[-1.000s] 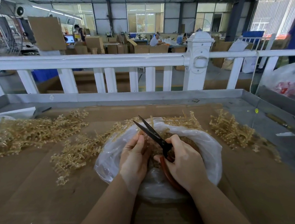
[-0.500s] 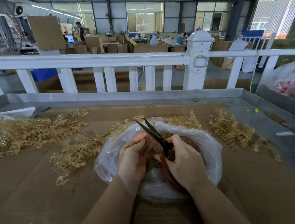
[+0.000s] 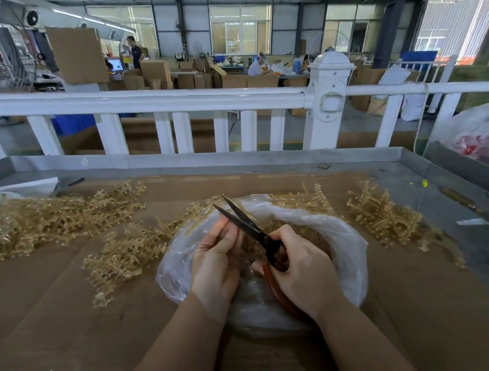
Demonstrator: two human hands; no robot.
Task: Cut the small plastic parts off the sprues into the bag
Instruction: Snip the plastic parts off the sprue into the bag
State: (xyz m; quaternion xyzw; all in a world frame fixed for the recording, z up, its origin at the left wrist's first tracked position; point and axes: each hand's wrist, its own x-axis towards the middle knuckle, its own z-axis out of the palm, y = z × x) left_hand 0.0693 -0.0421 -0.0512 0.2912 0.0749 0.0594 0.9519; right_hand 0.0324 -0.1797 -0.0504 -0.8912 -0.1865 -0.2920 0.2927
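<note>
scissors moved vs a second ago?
Yes, slightly. The scissors tips swung left and toward the hands, judged against the bag rim, and the blades have narrowed beside the left hand.

The right hand [image 3: 298,269] covers most of the scissors' [image 3: 248,224] red handles, so the finger loops cannot be made out. Whatever the left hand [image 3: 217,259] pinches between its fingertips is too small to tell. The hands hide the middle of the plastic bag [image 3: 344,236]. The sprue pile [image 3: 44,218] at middle left is cut off by the frame's left edge.
</note>
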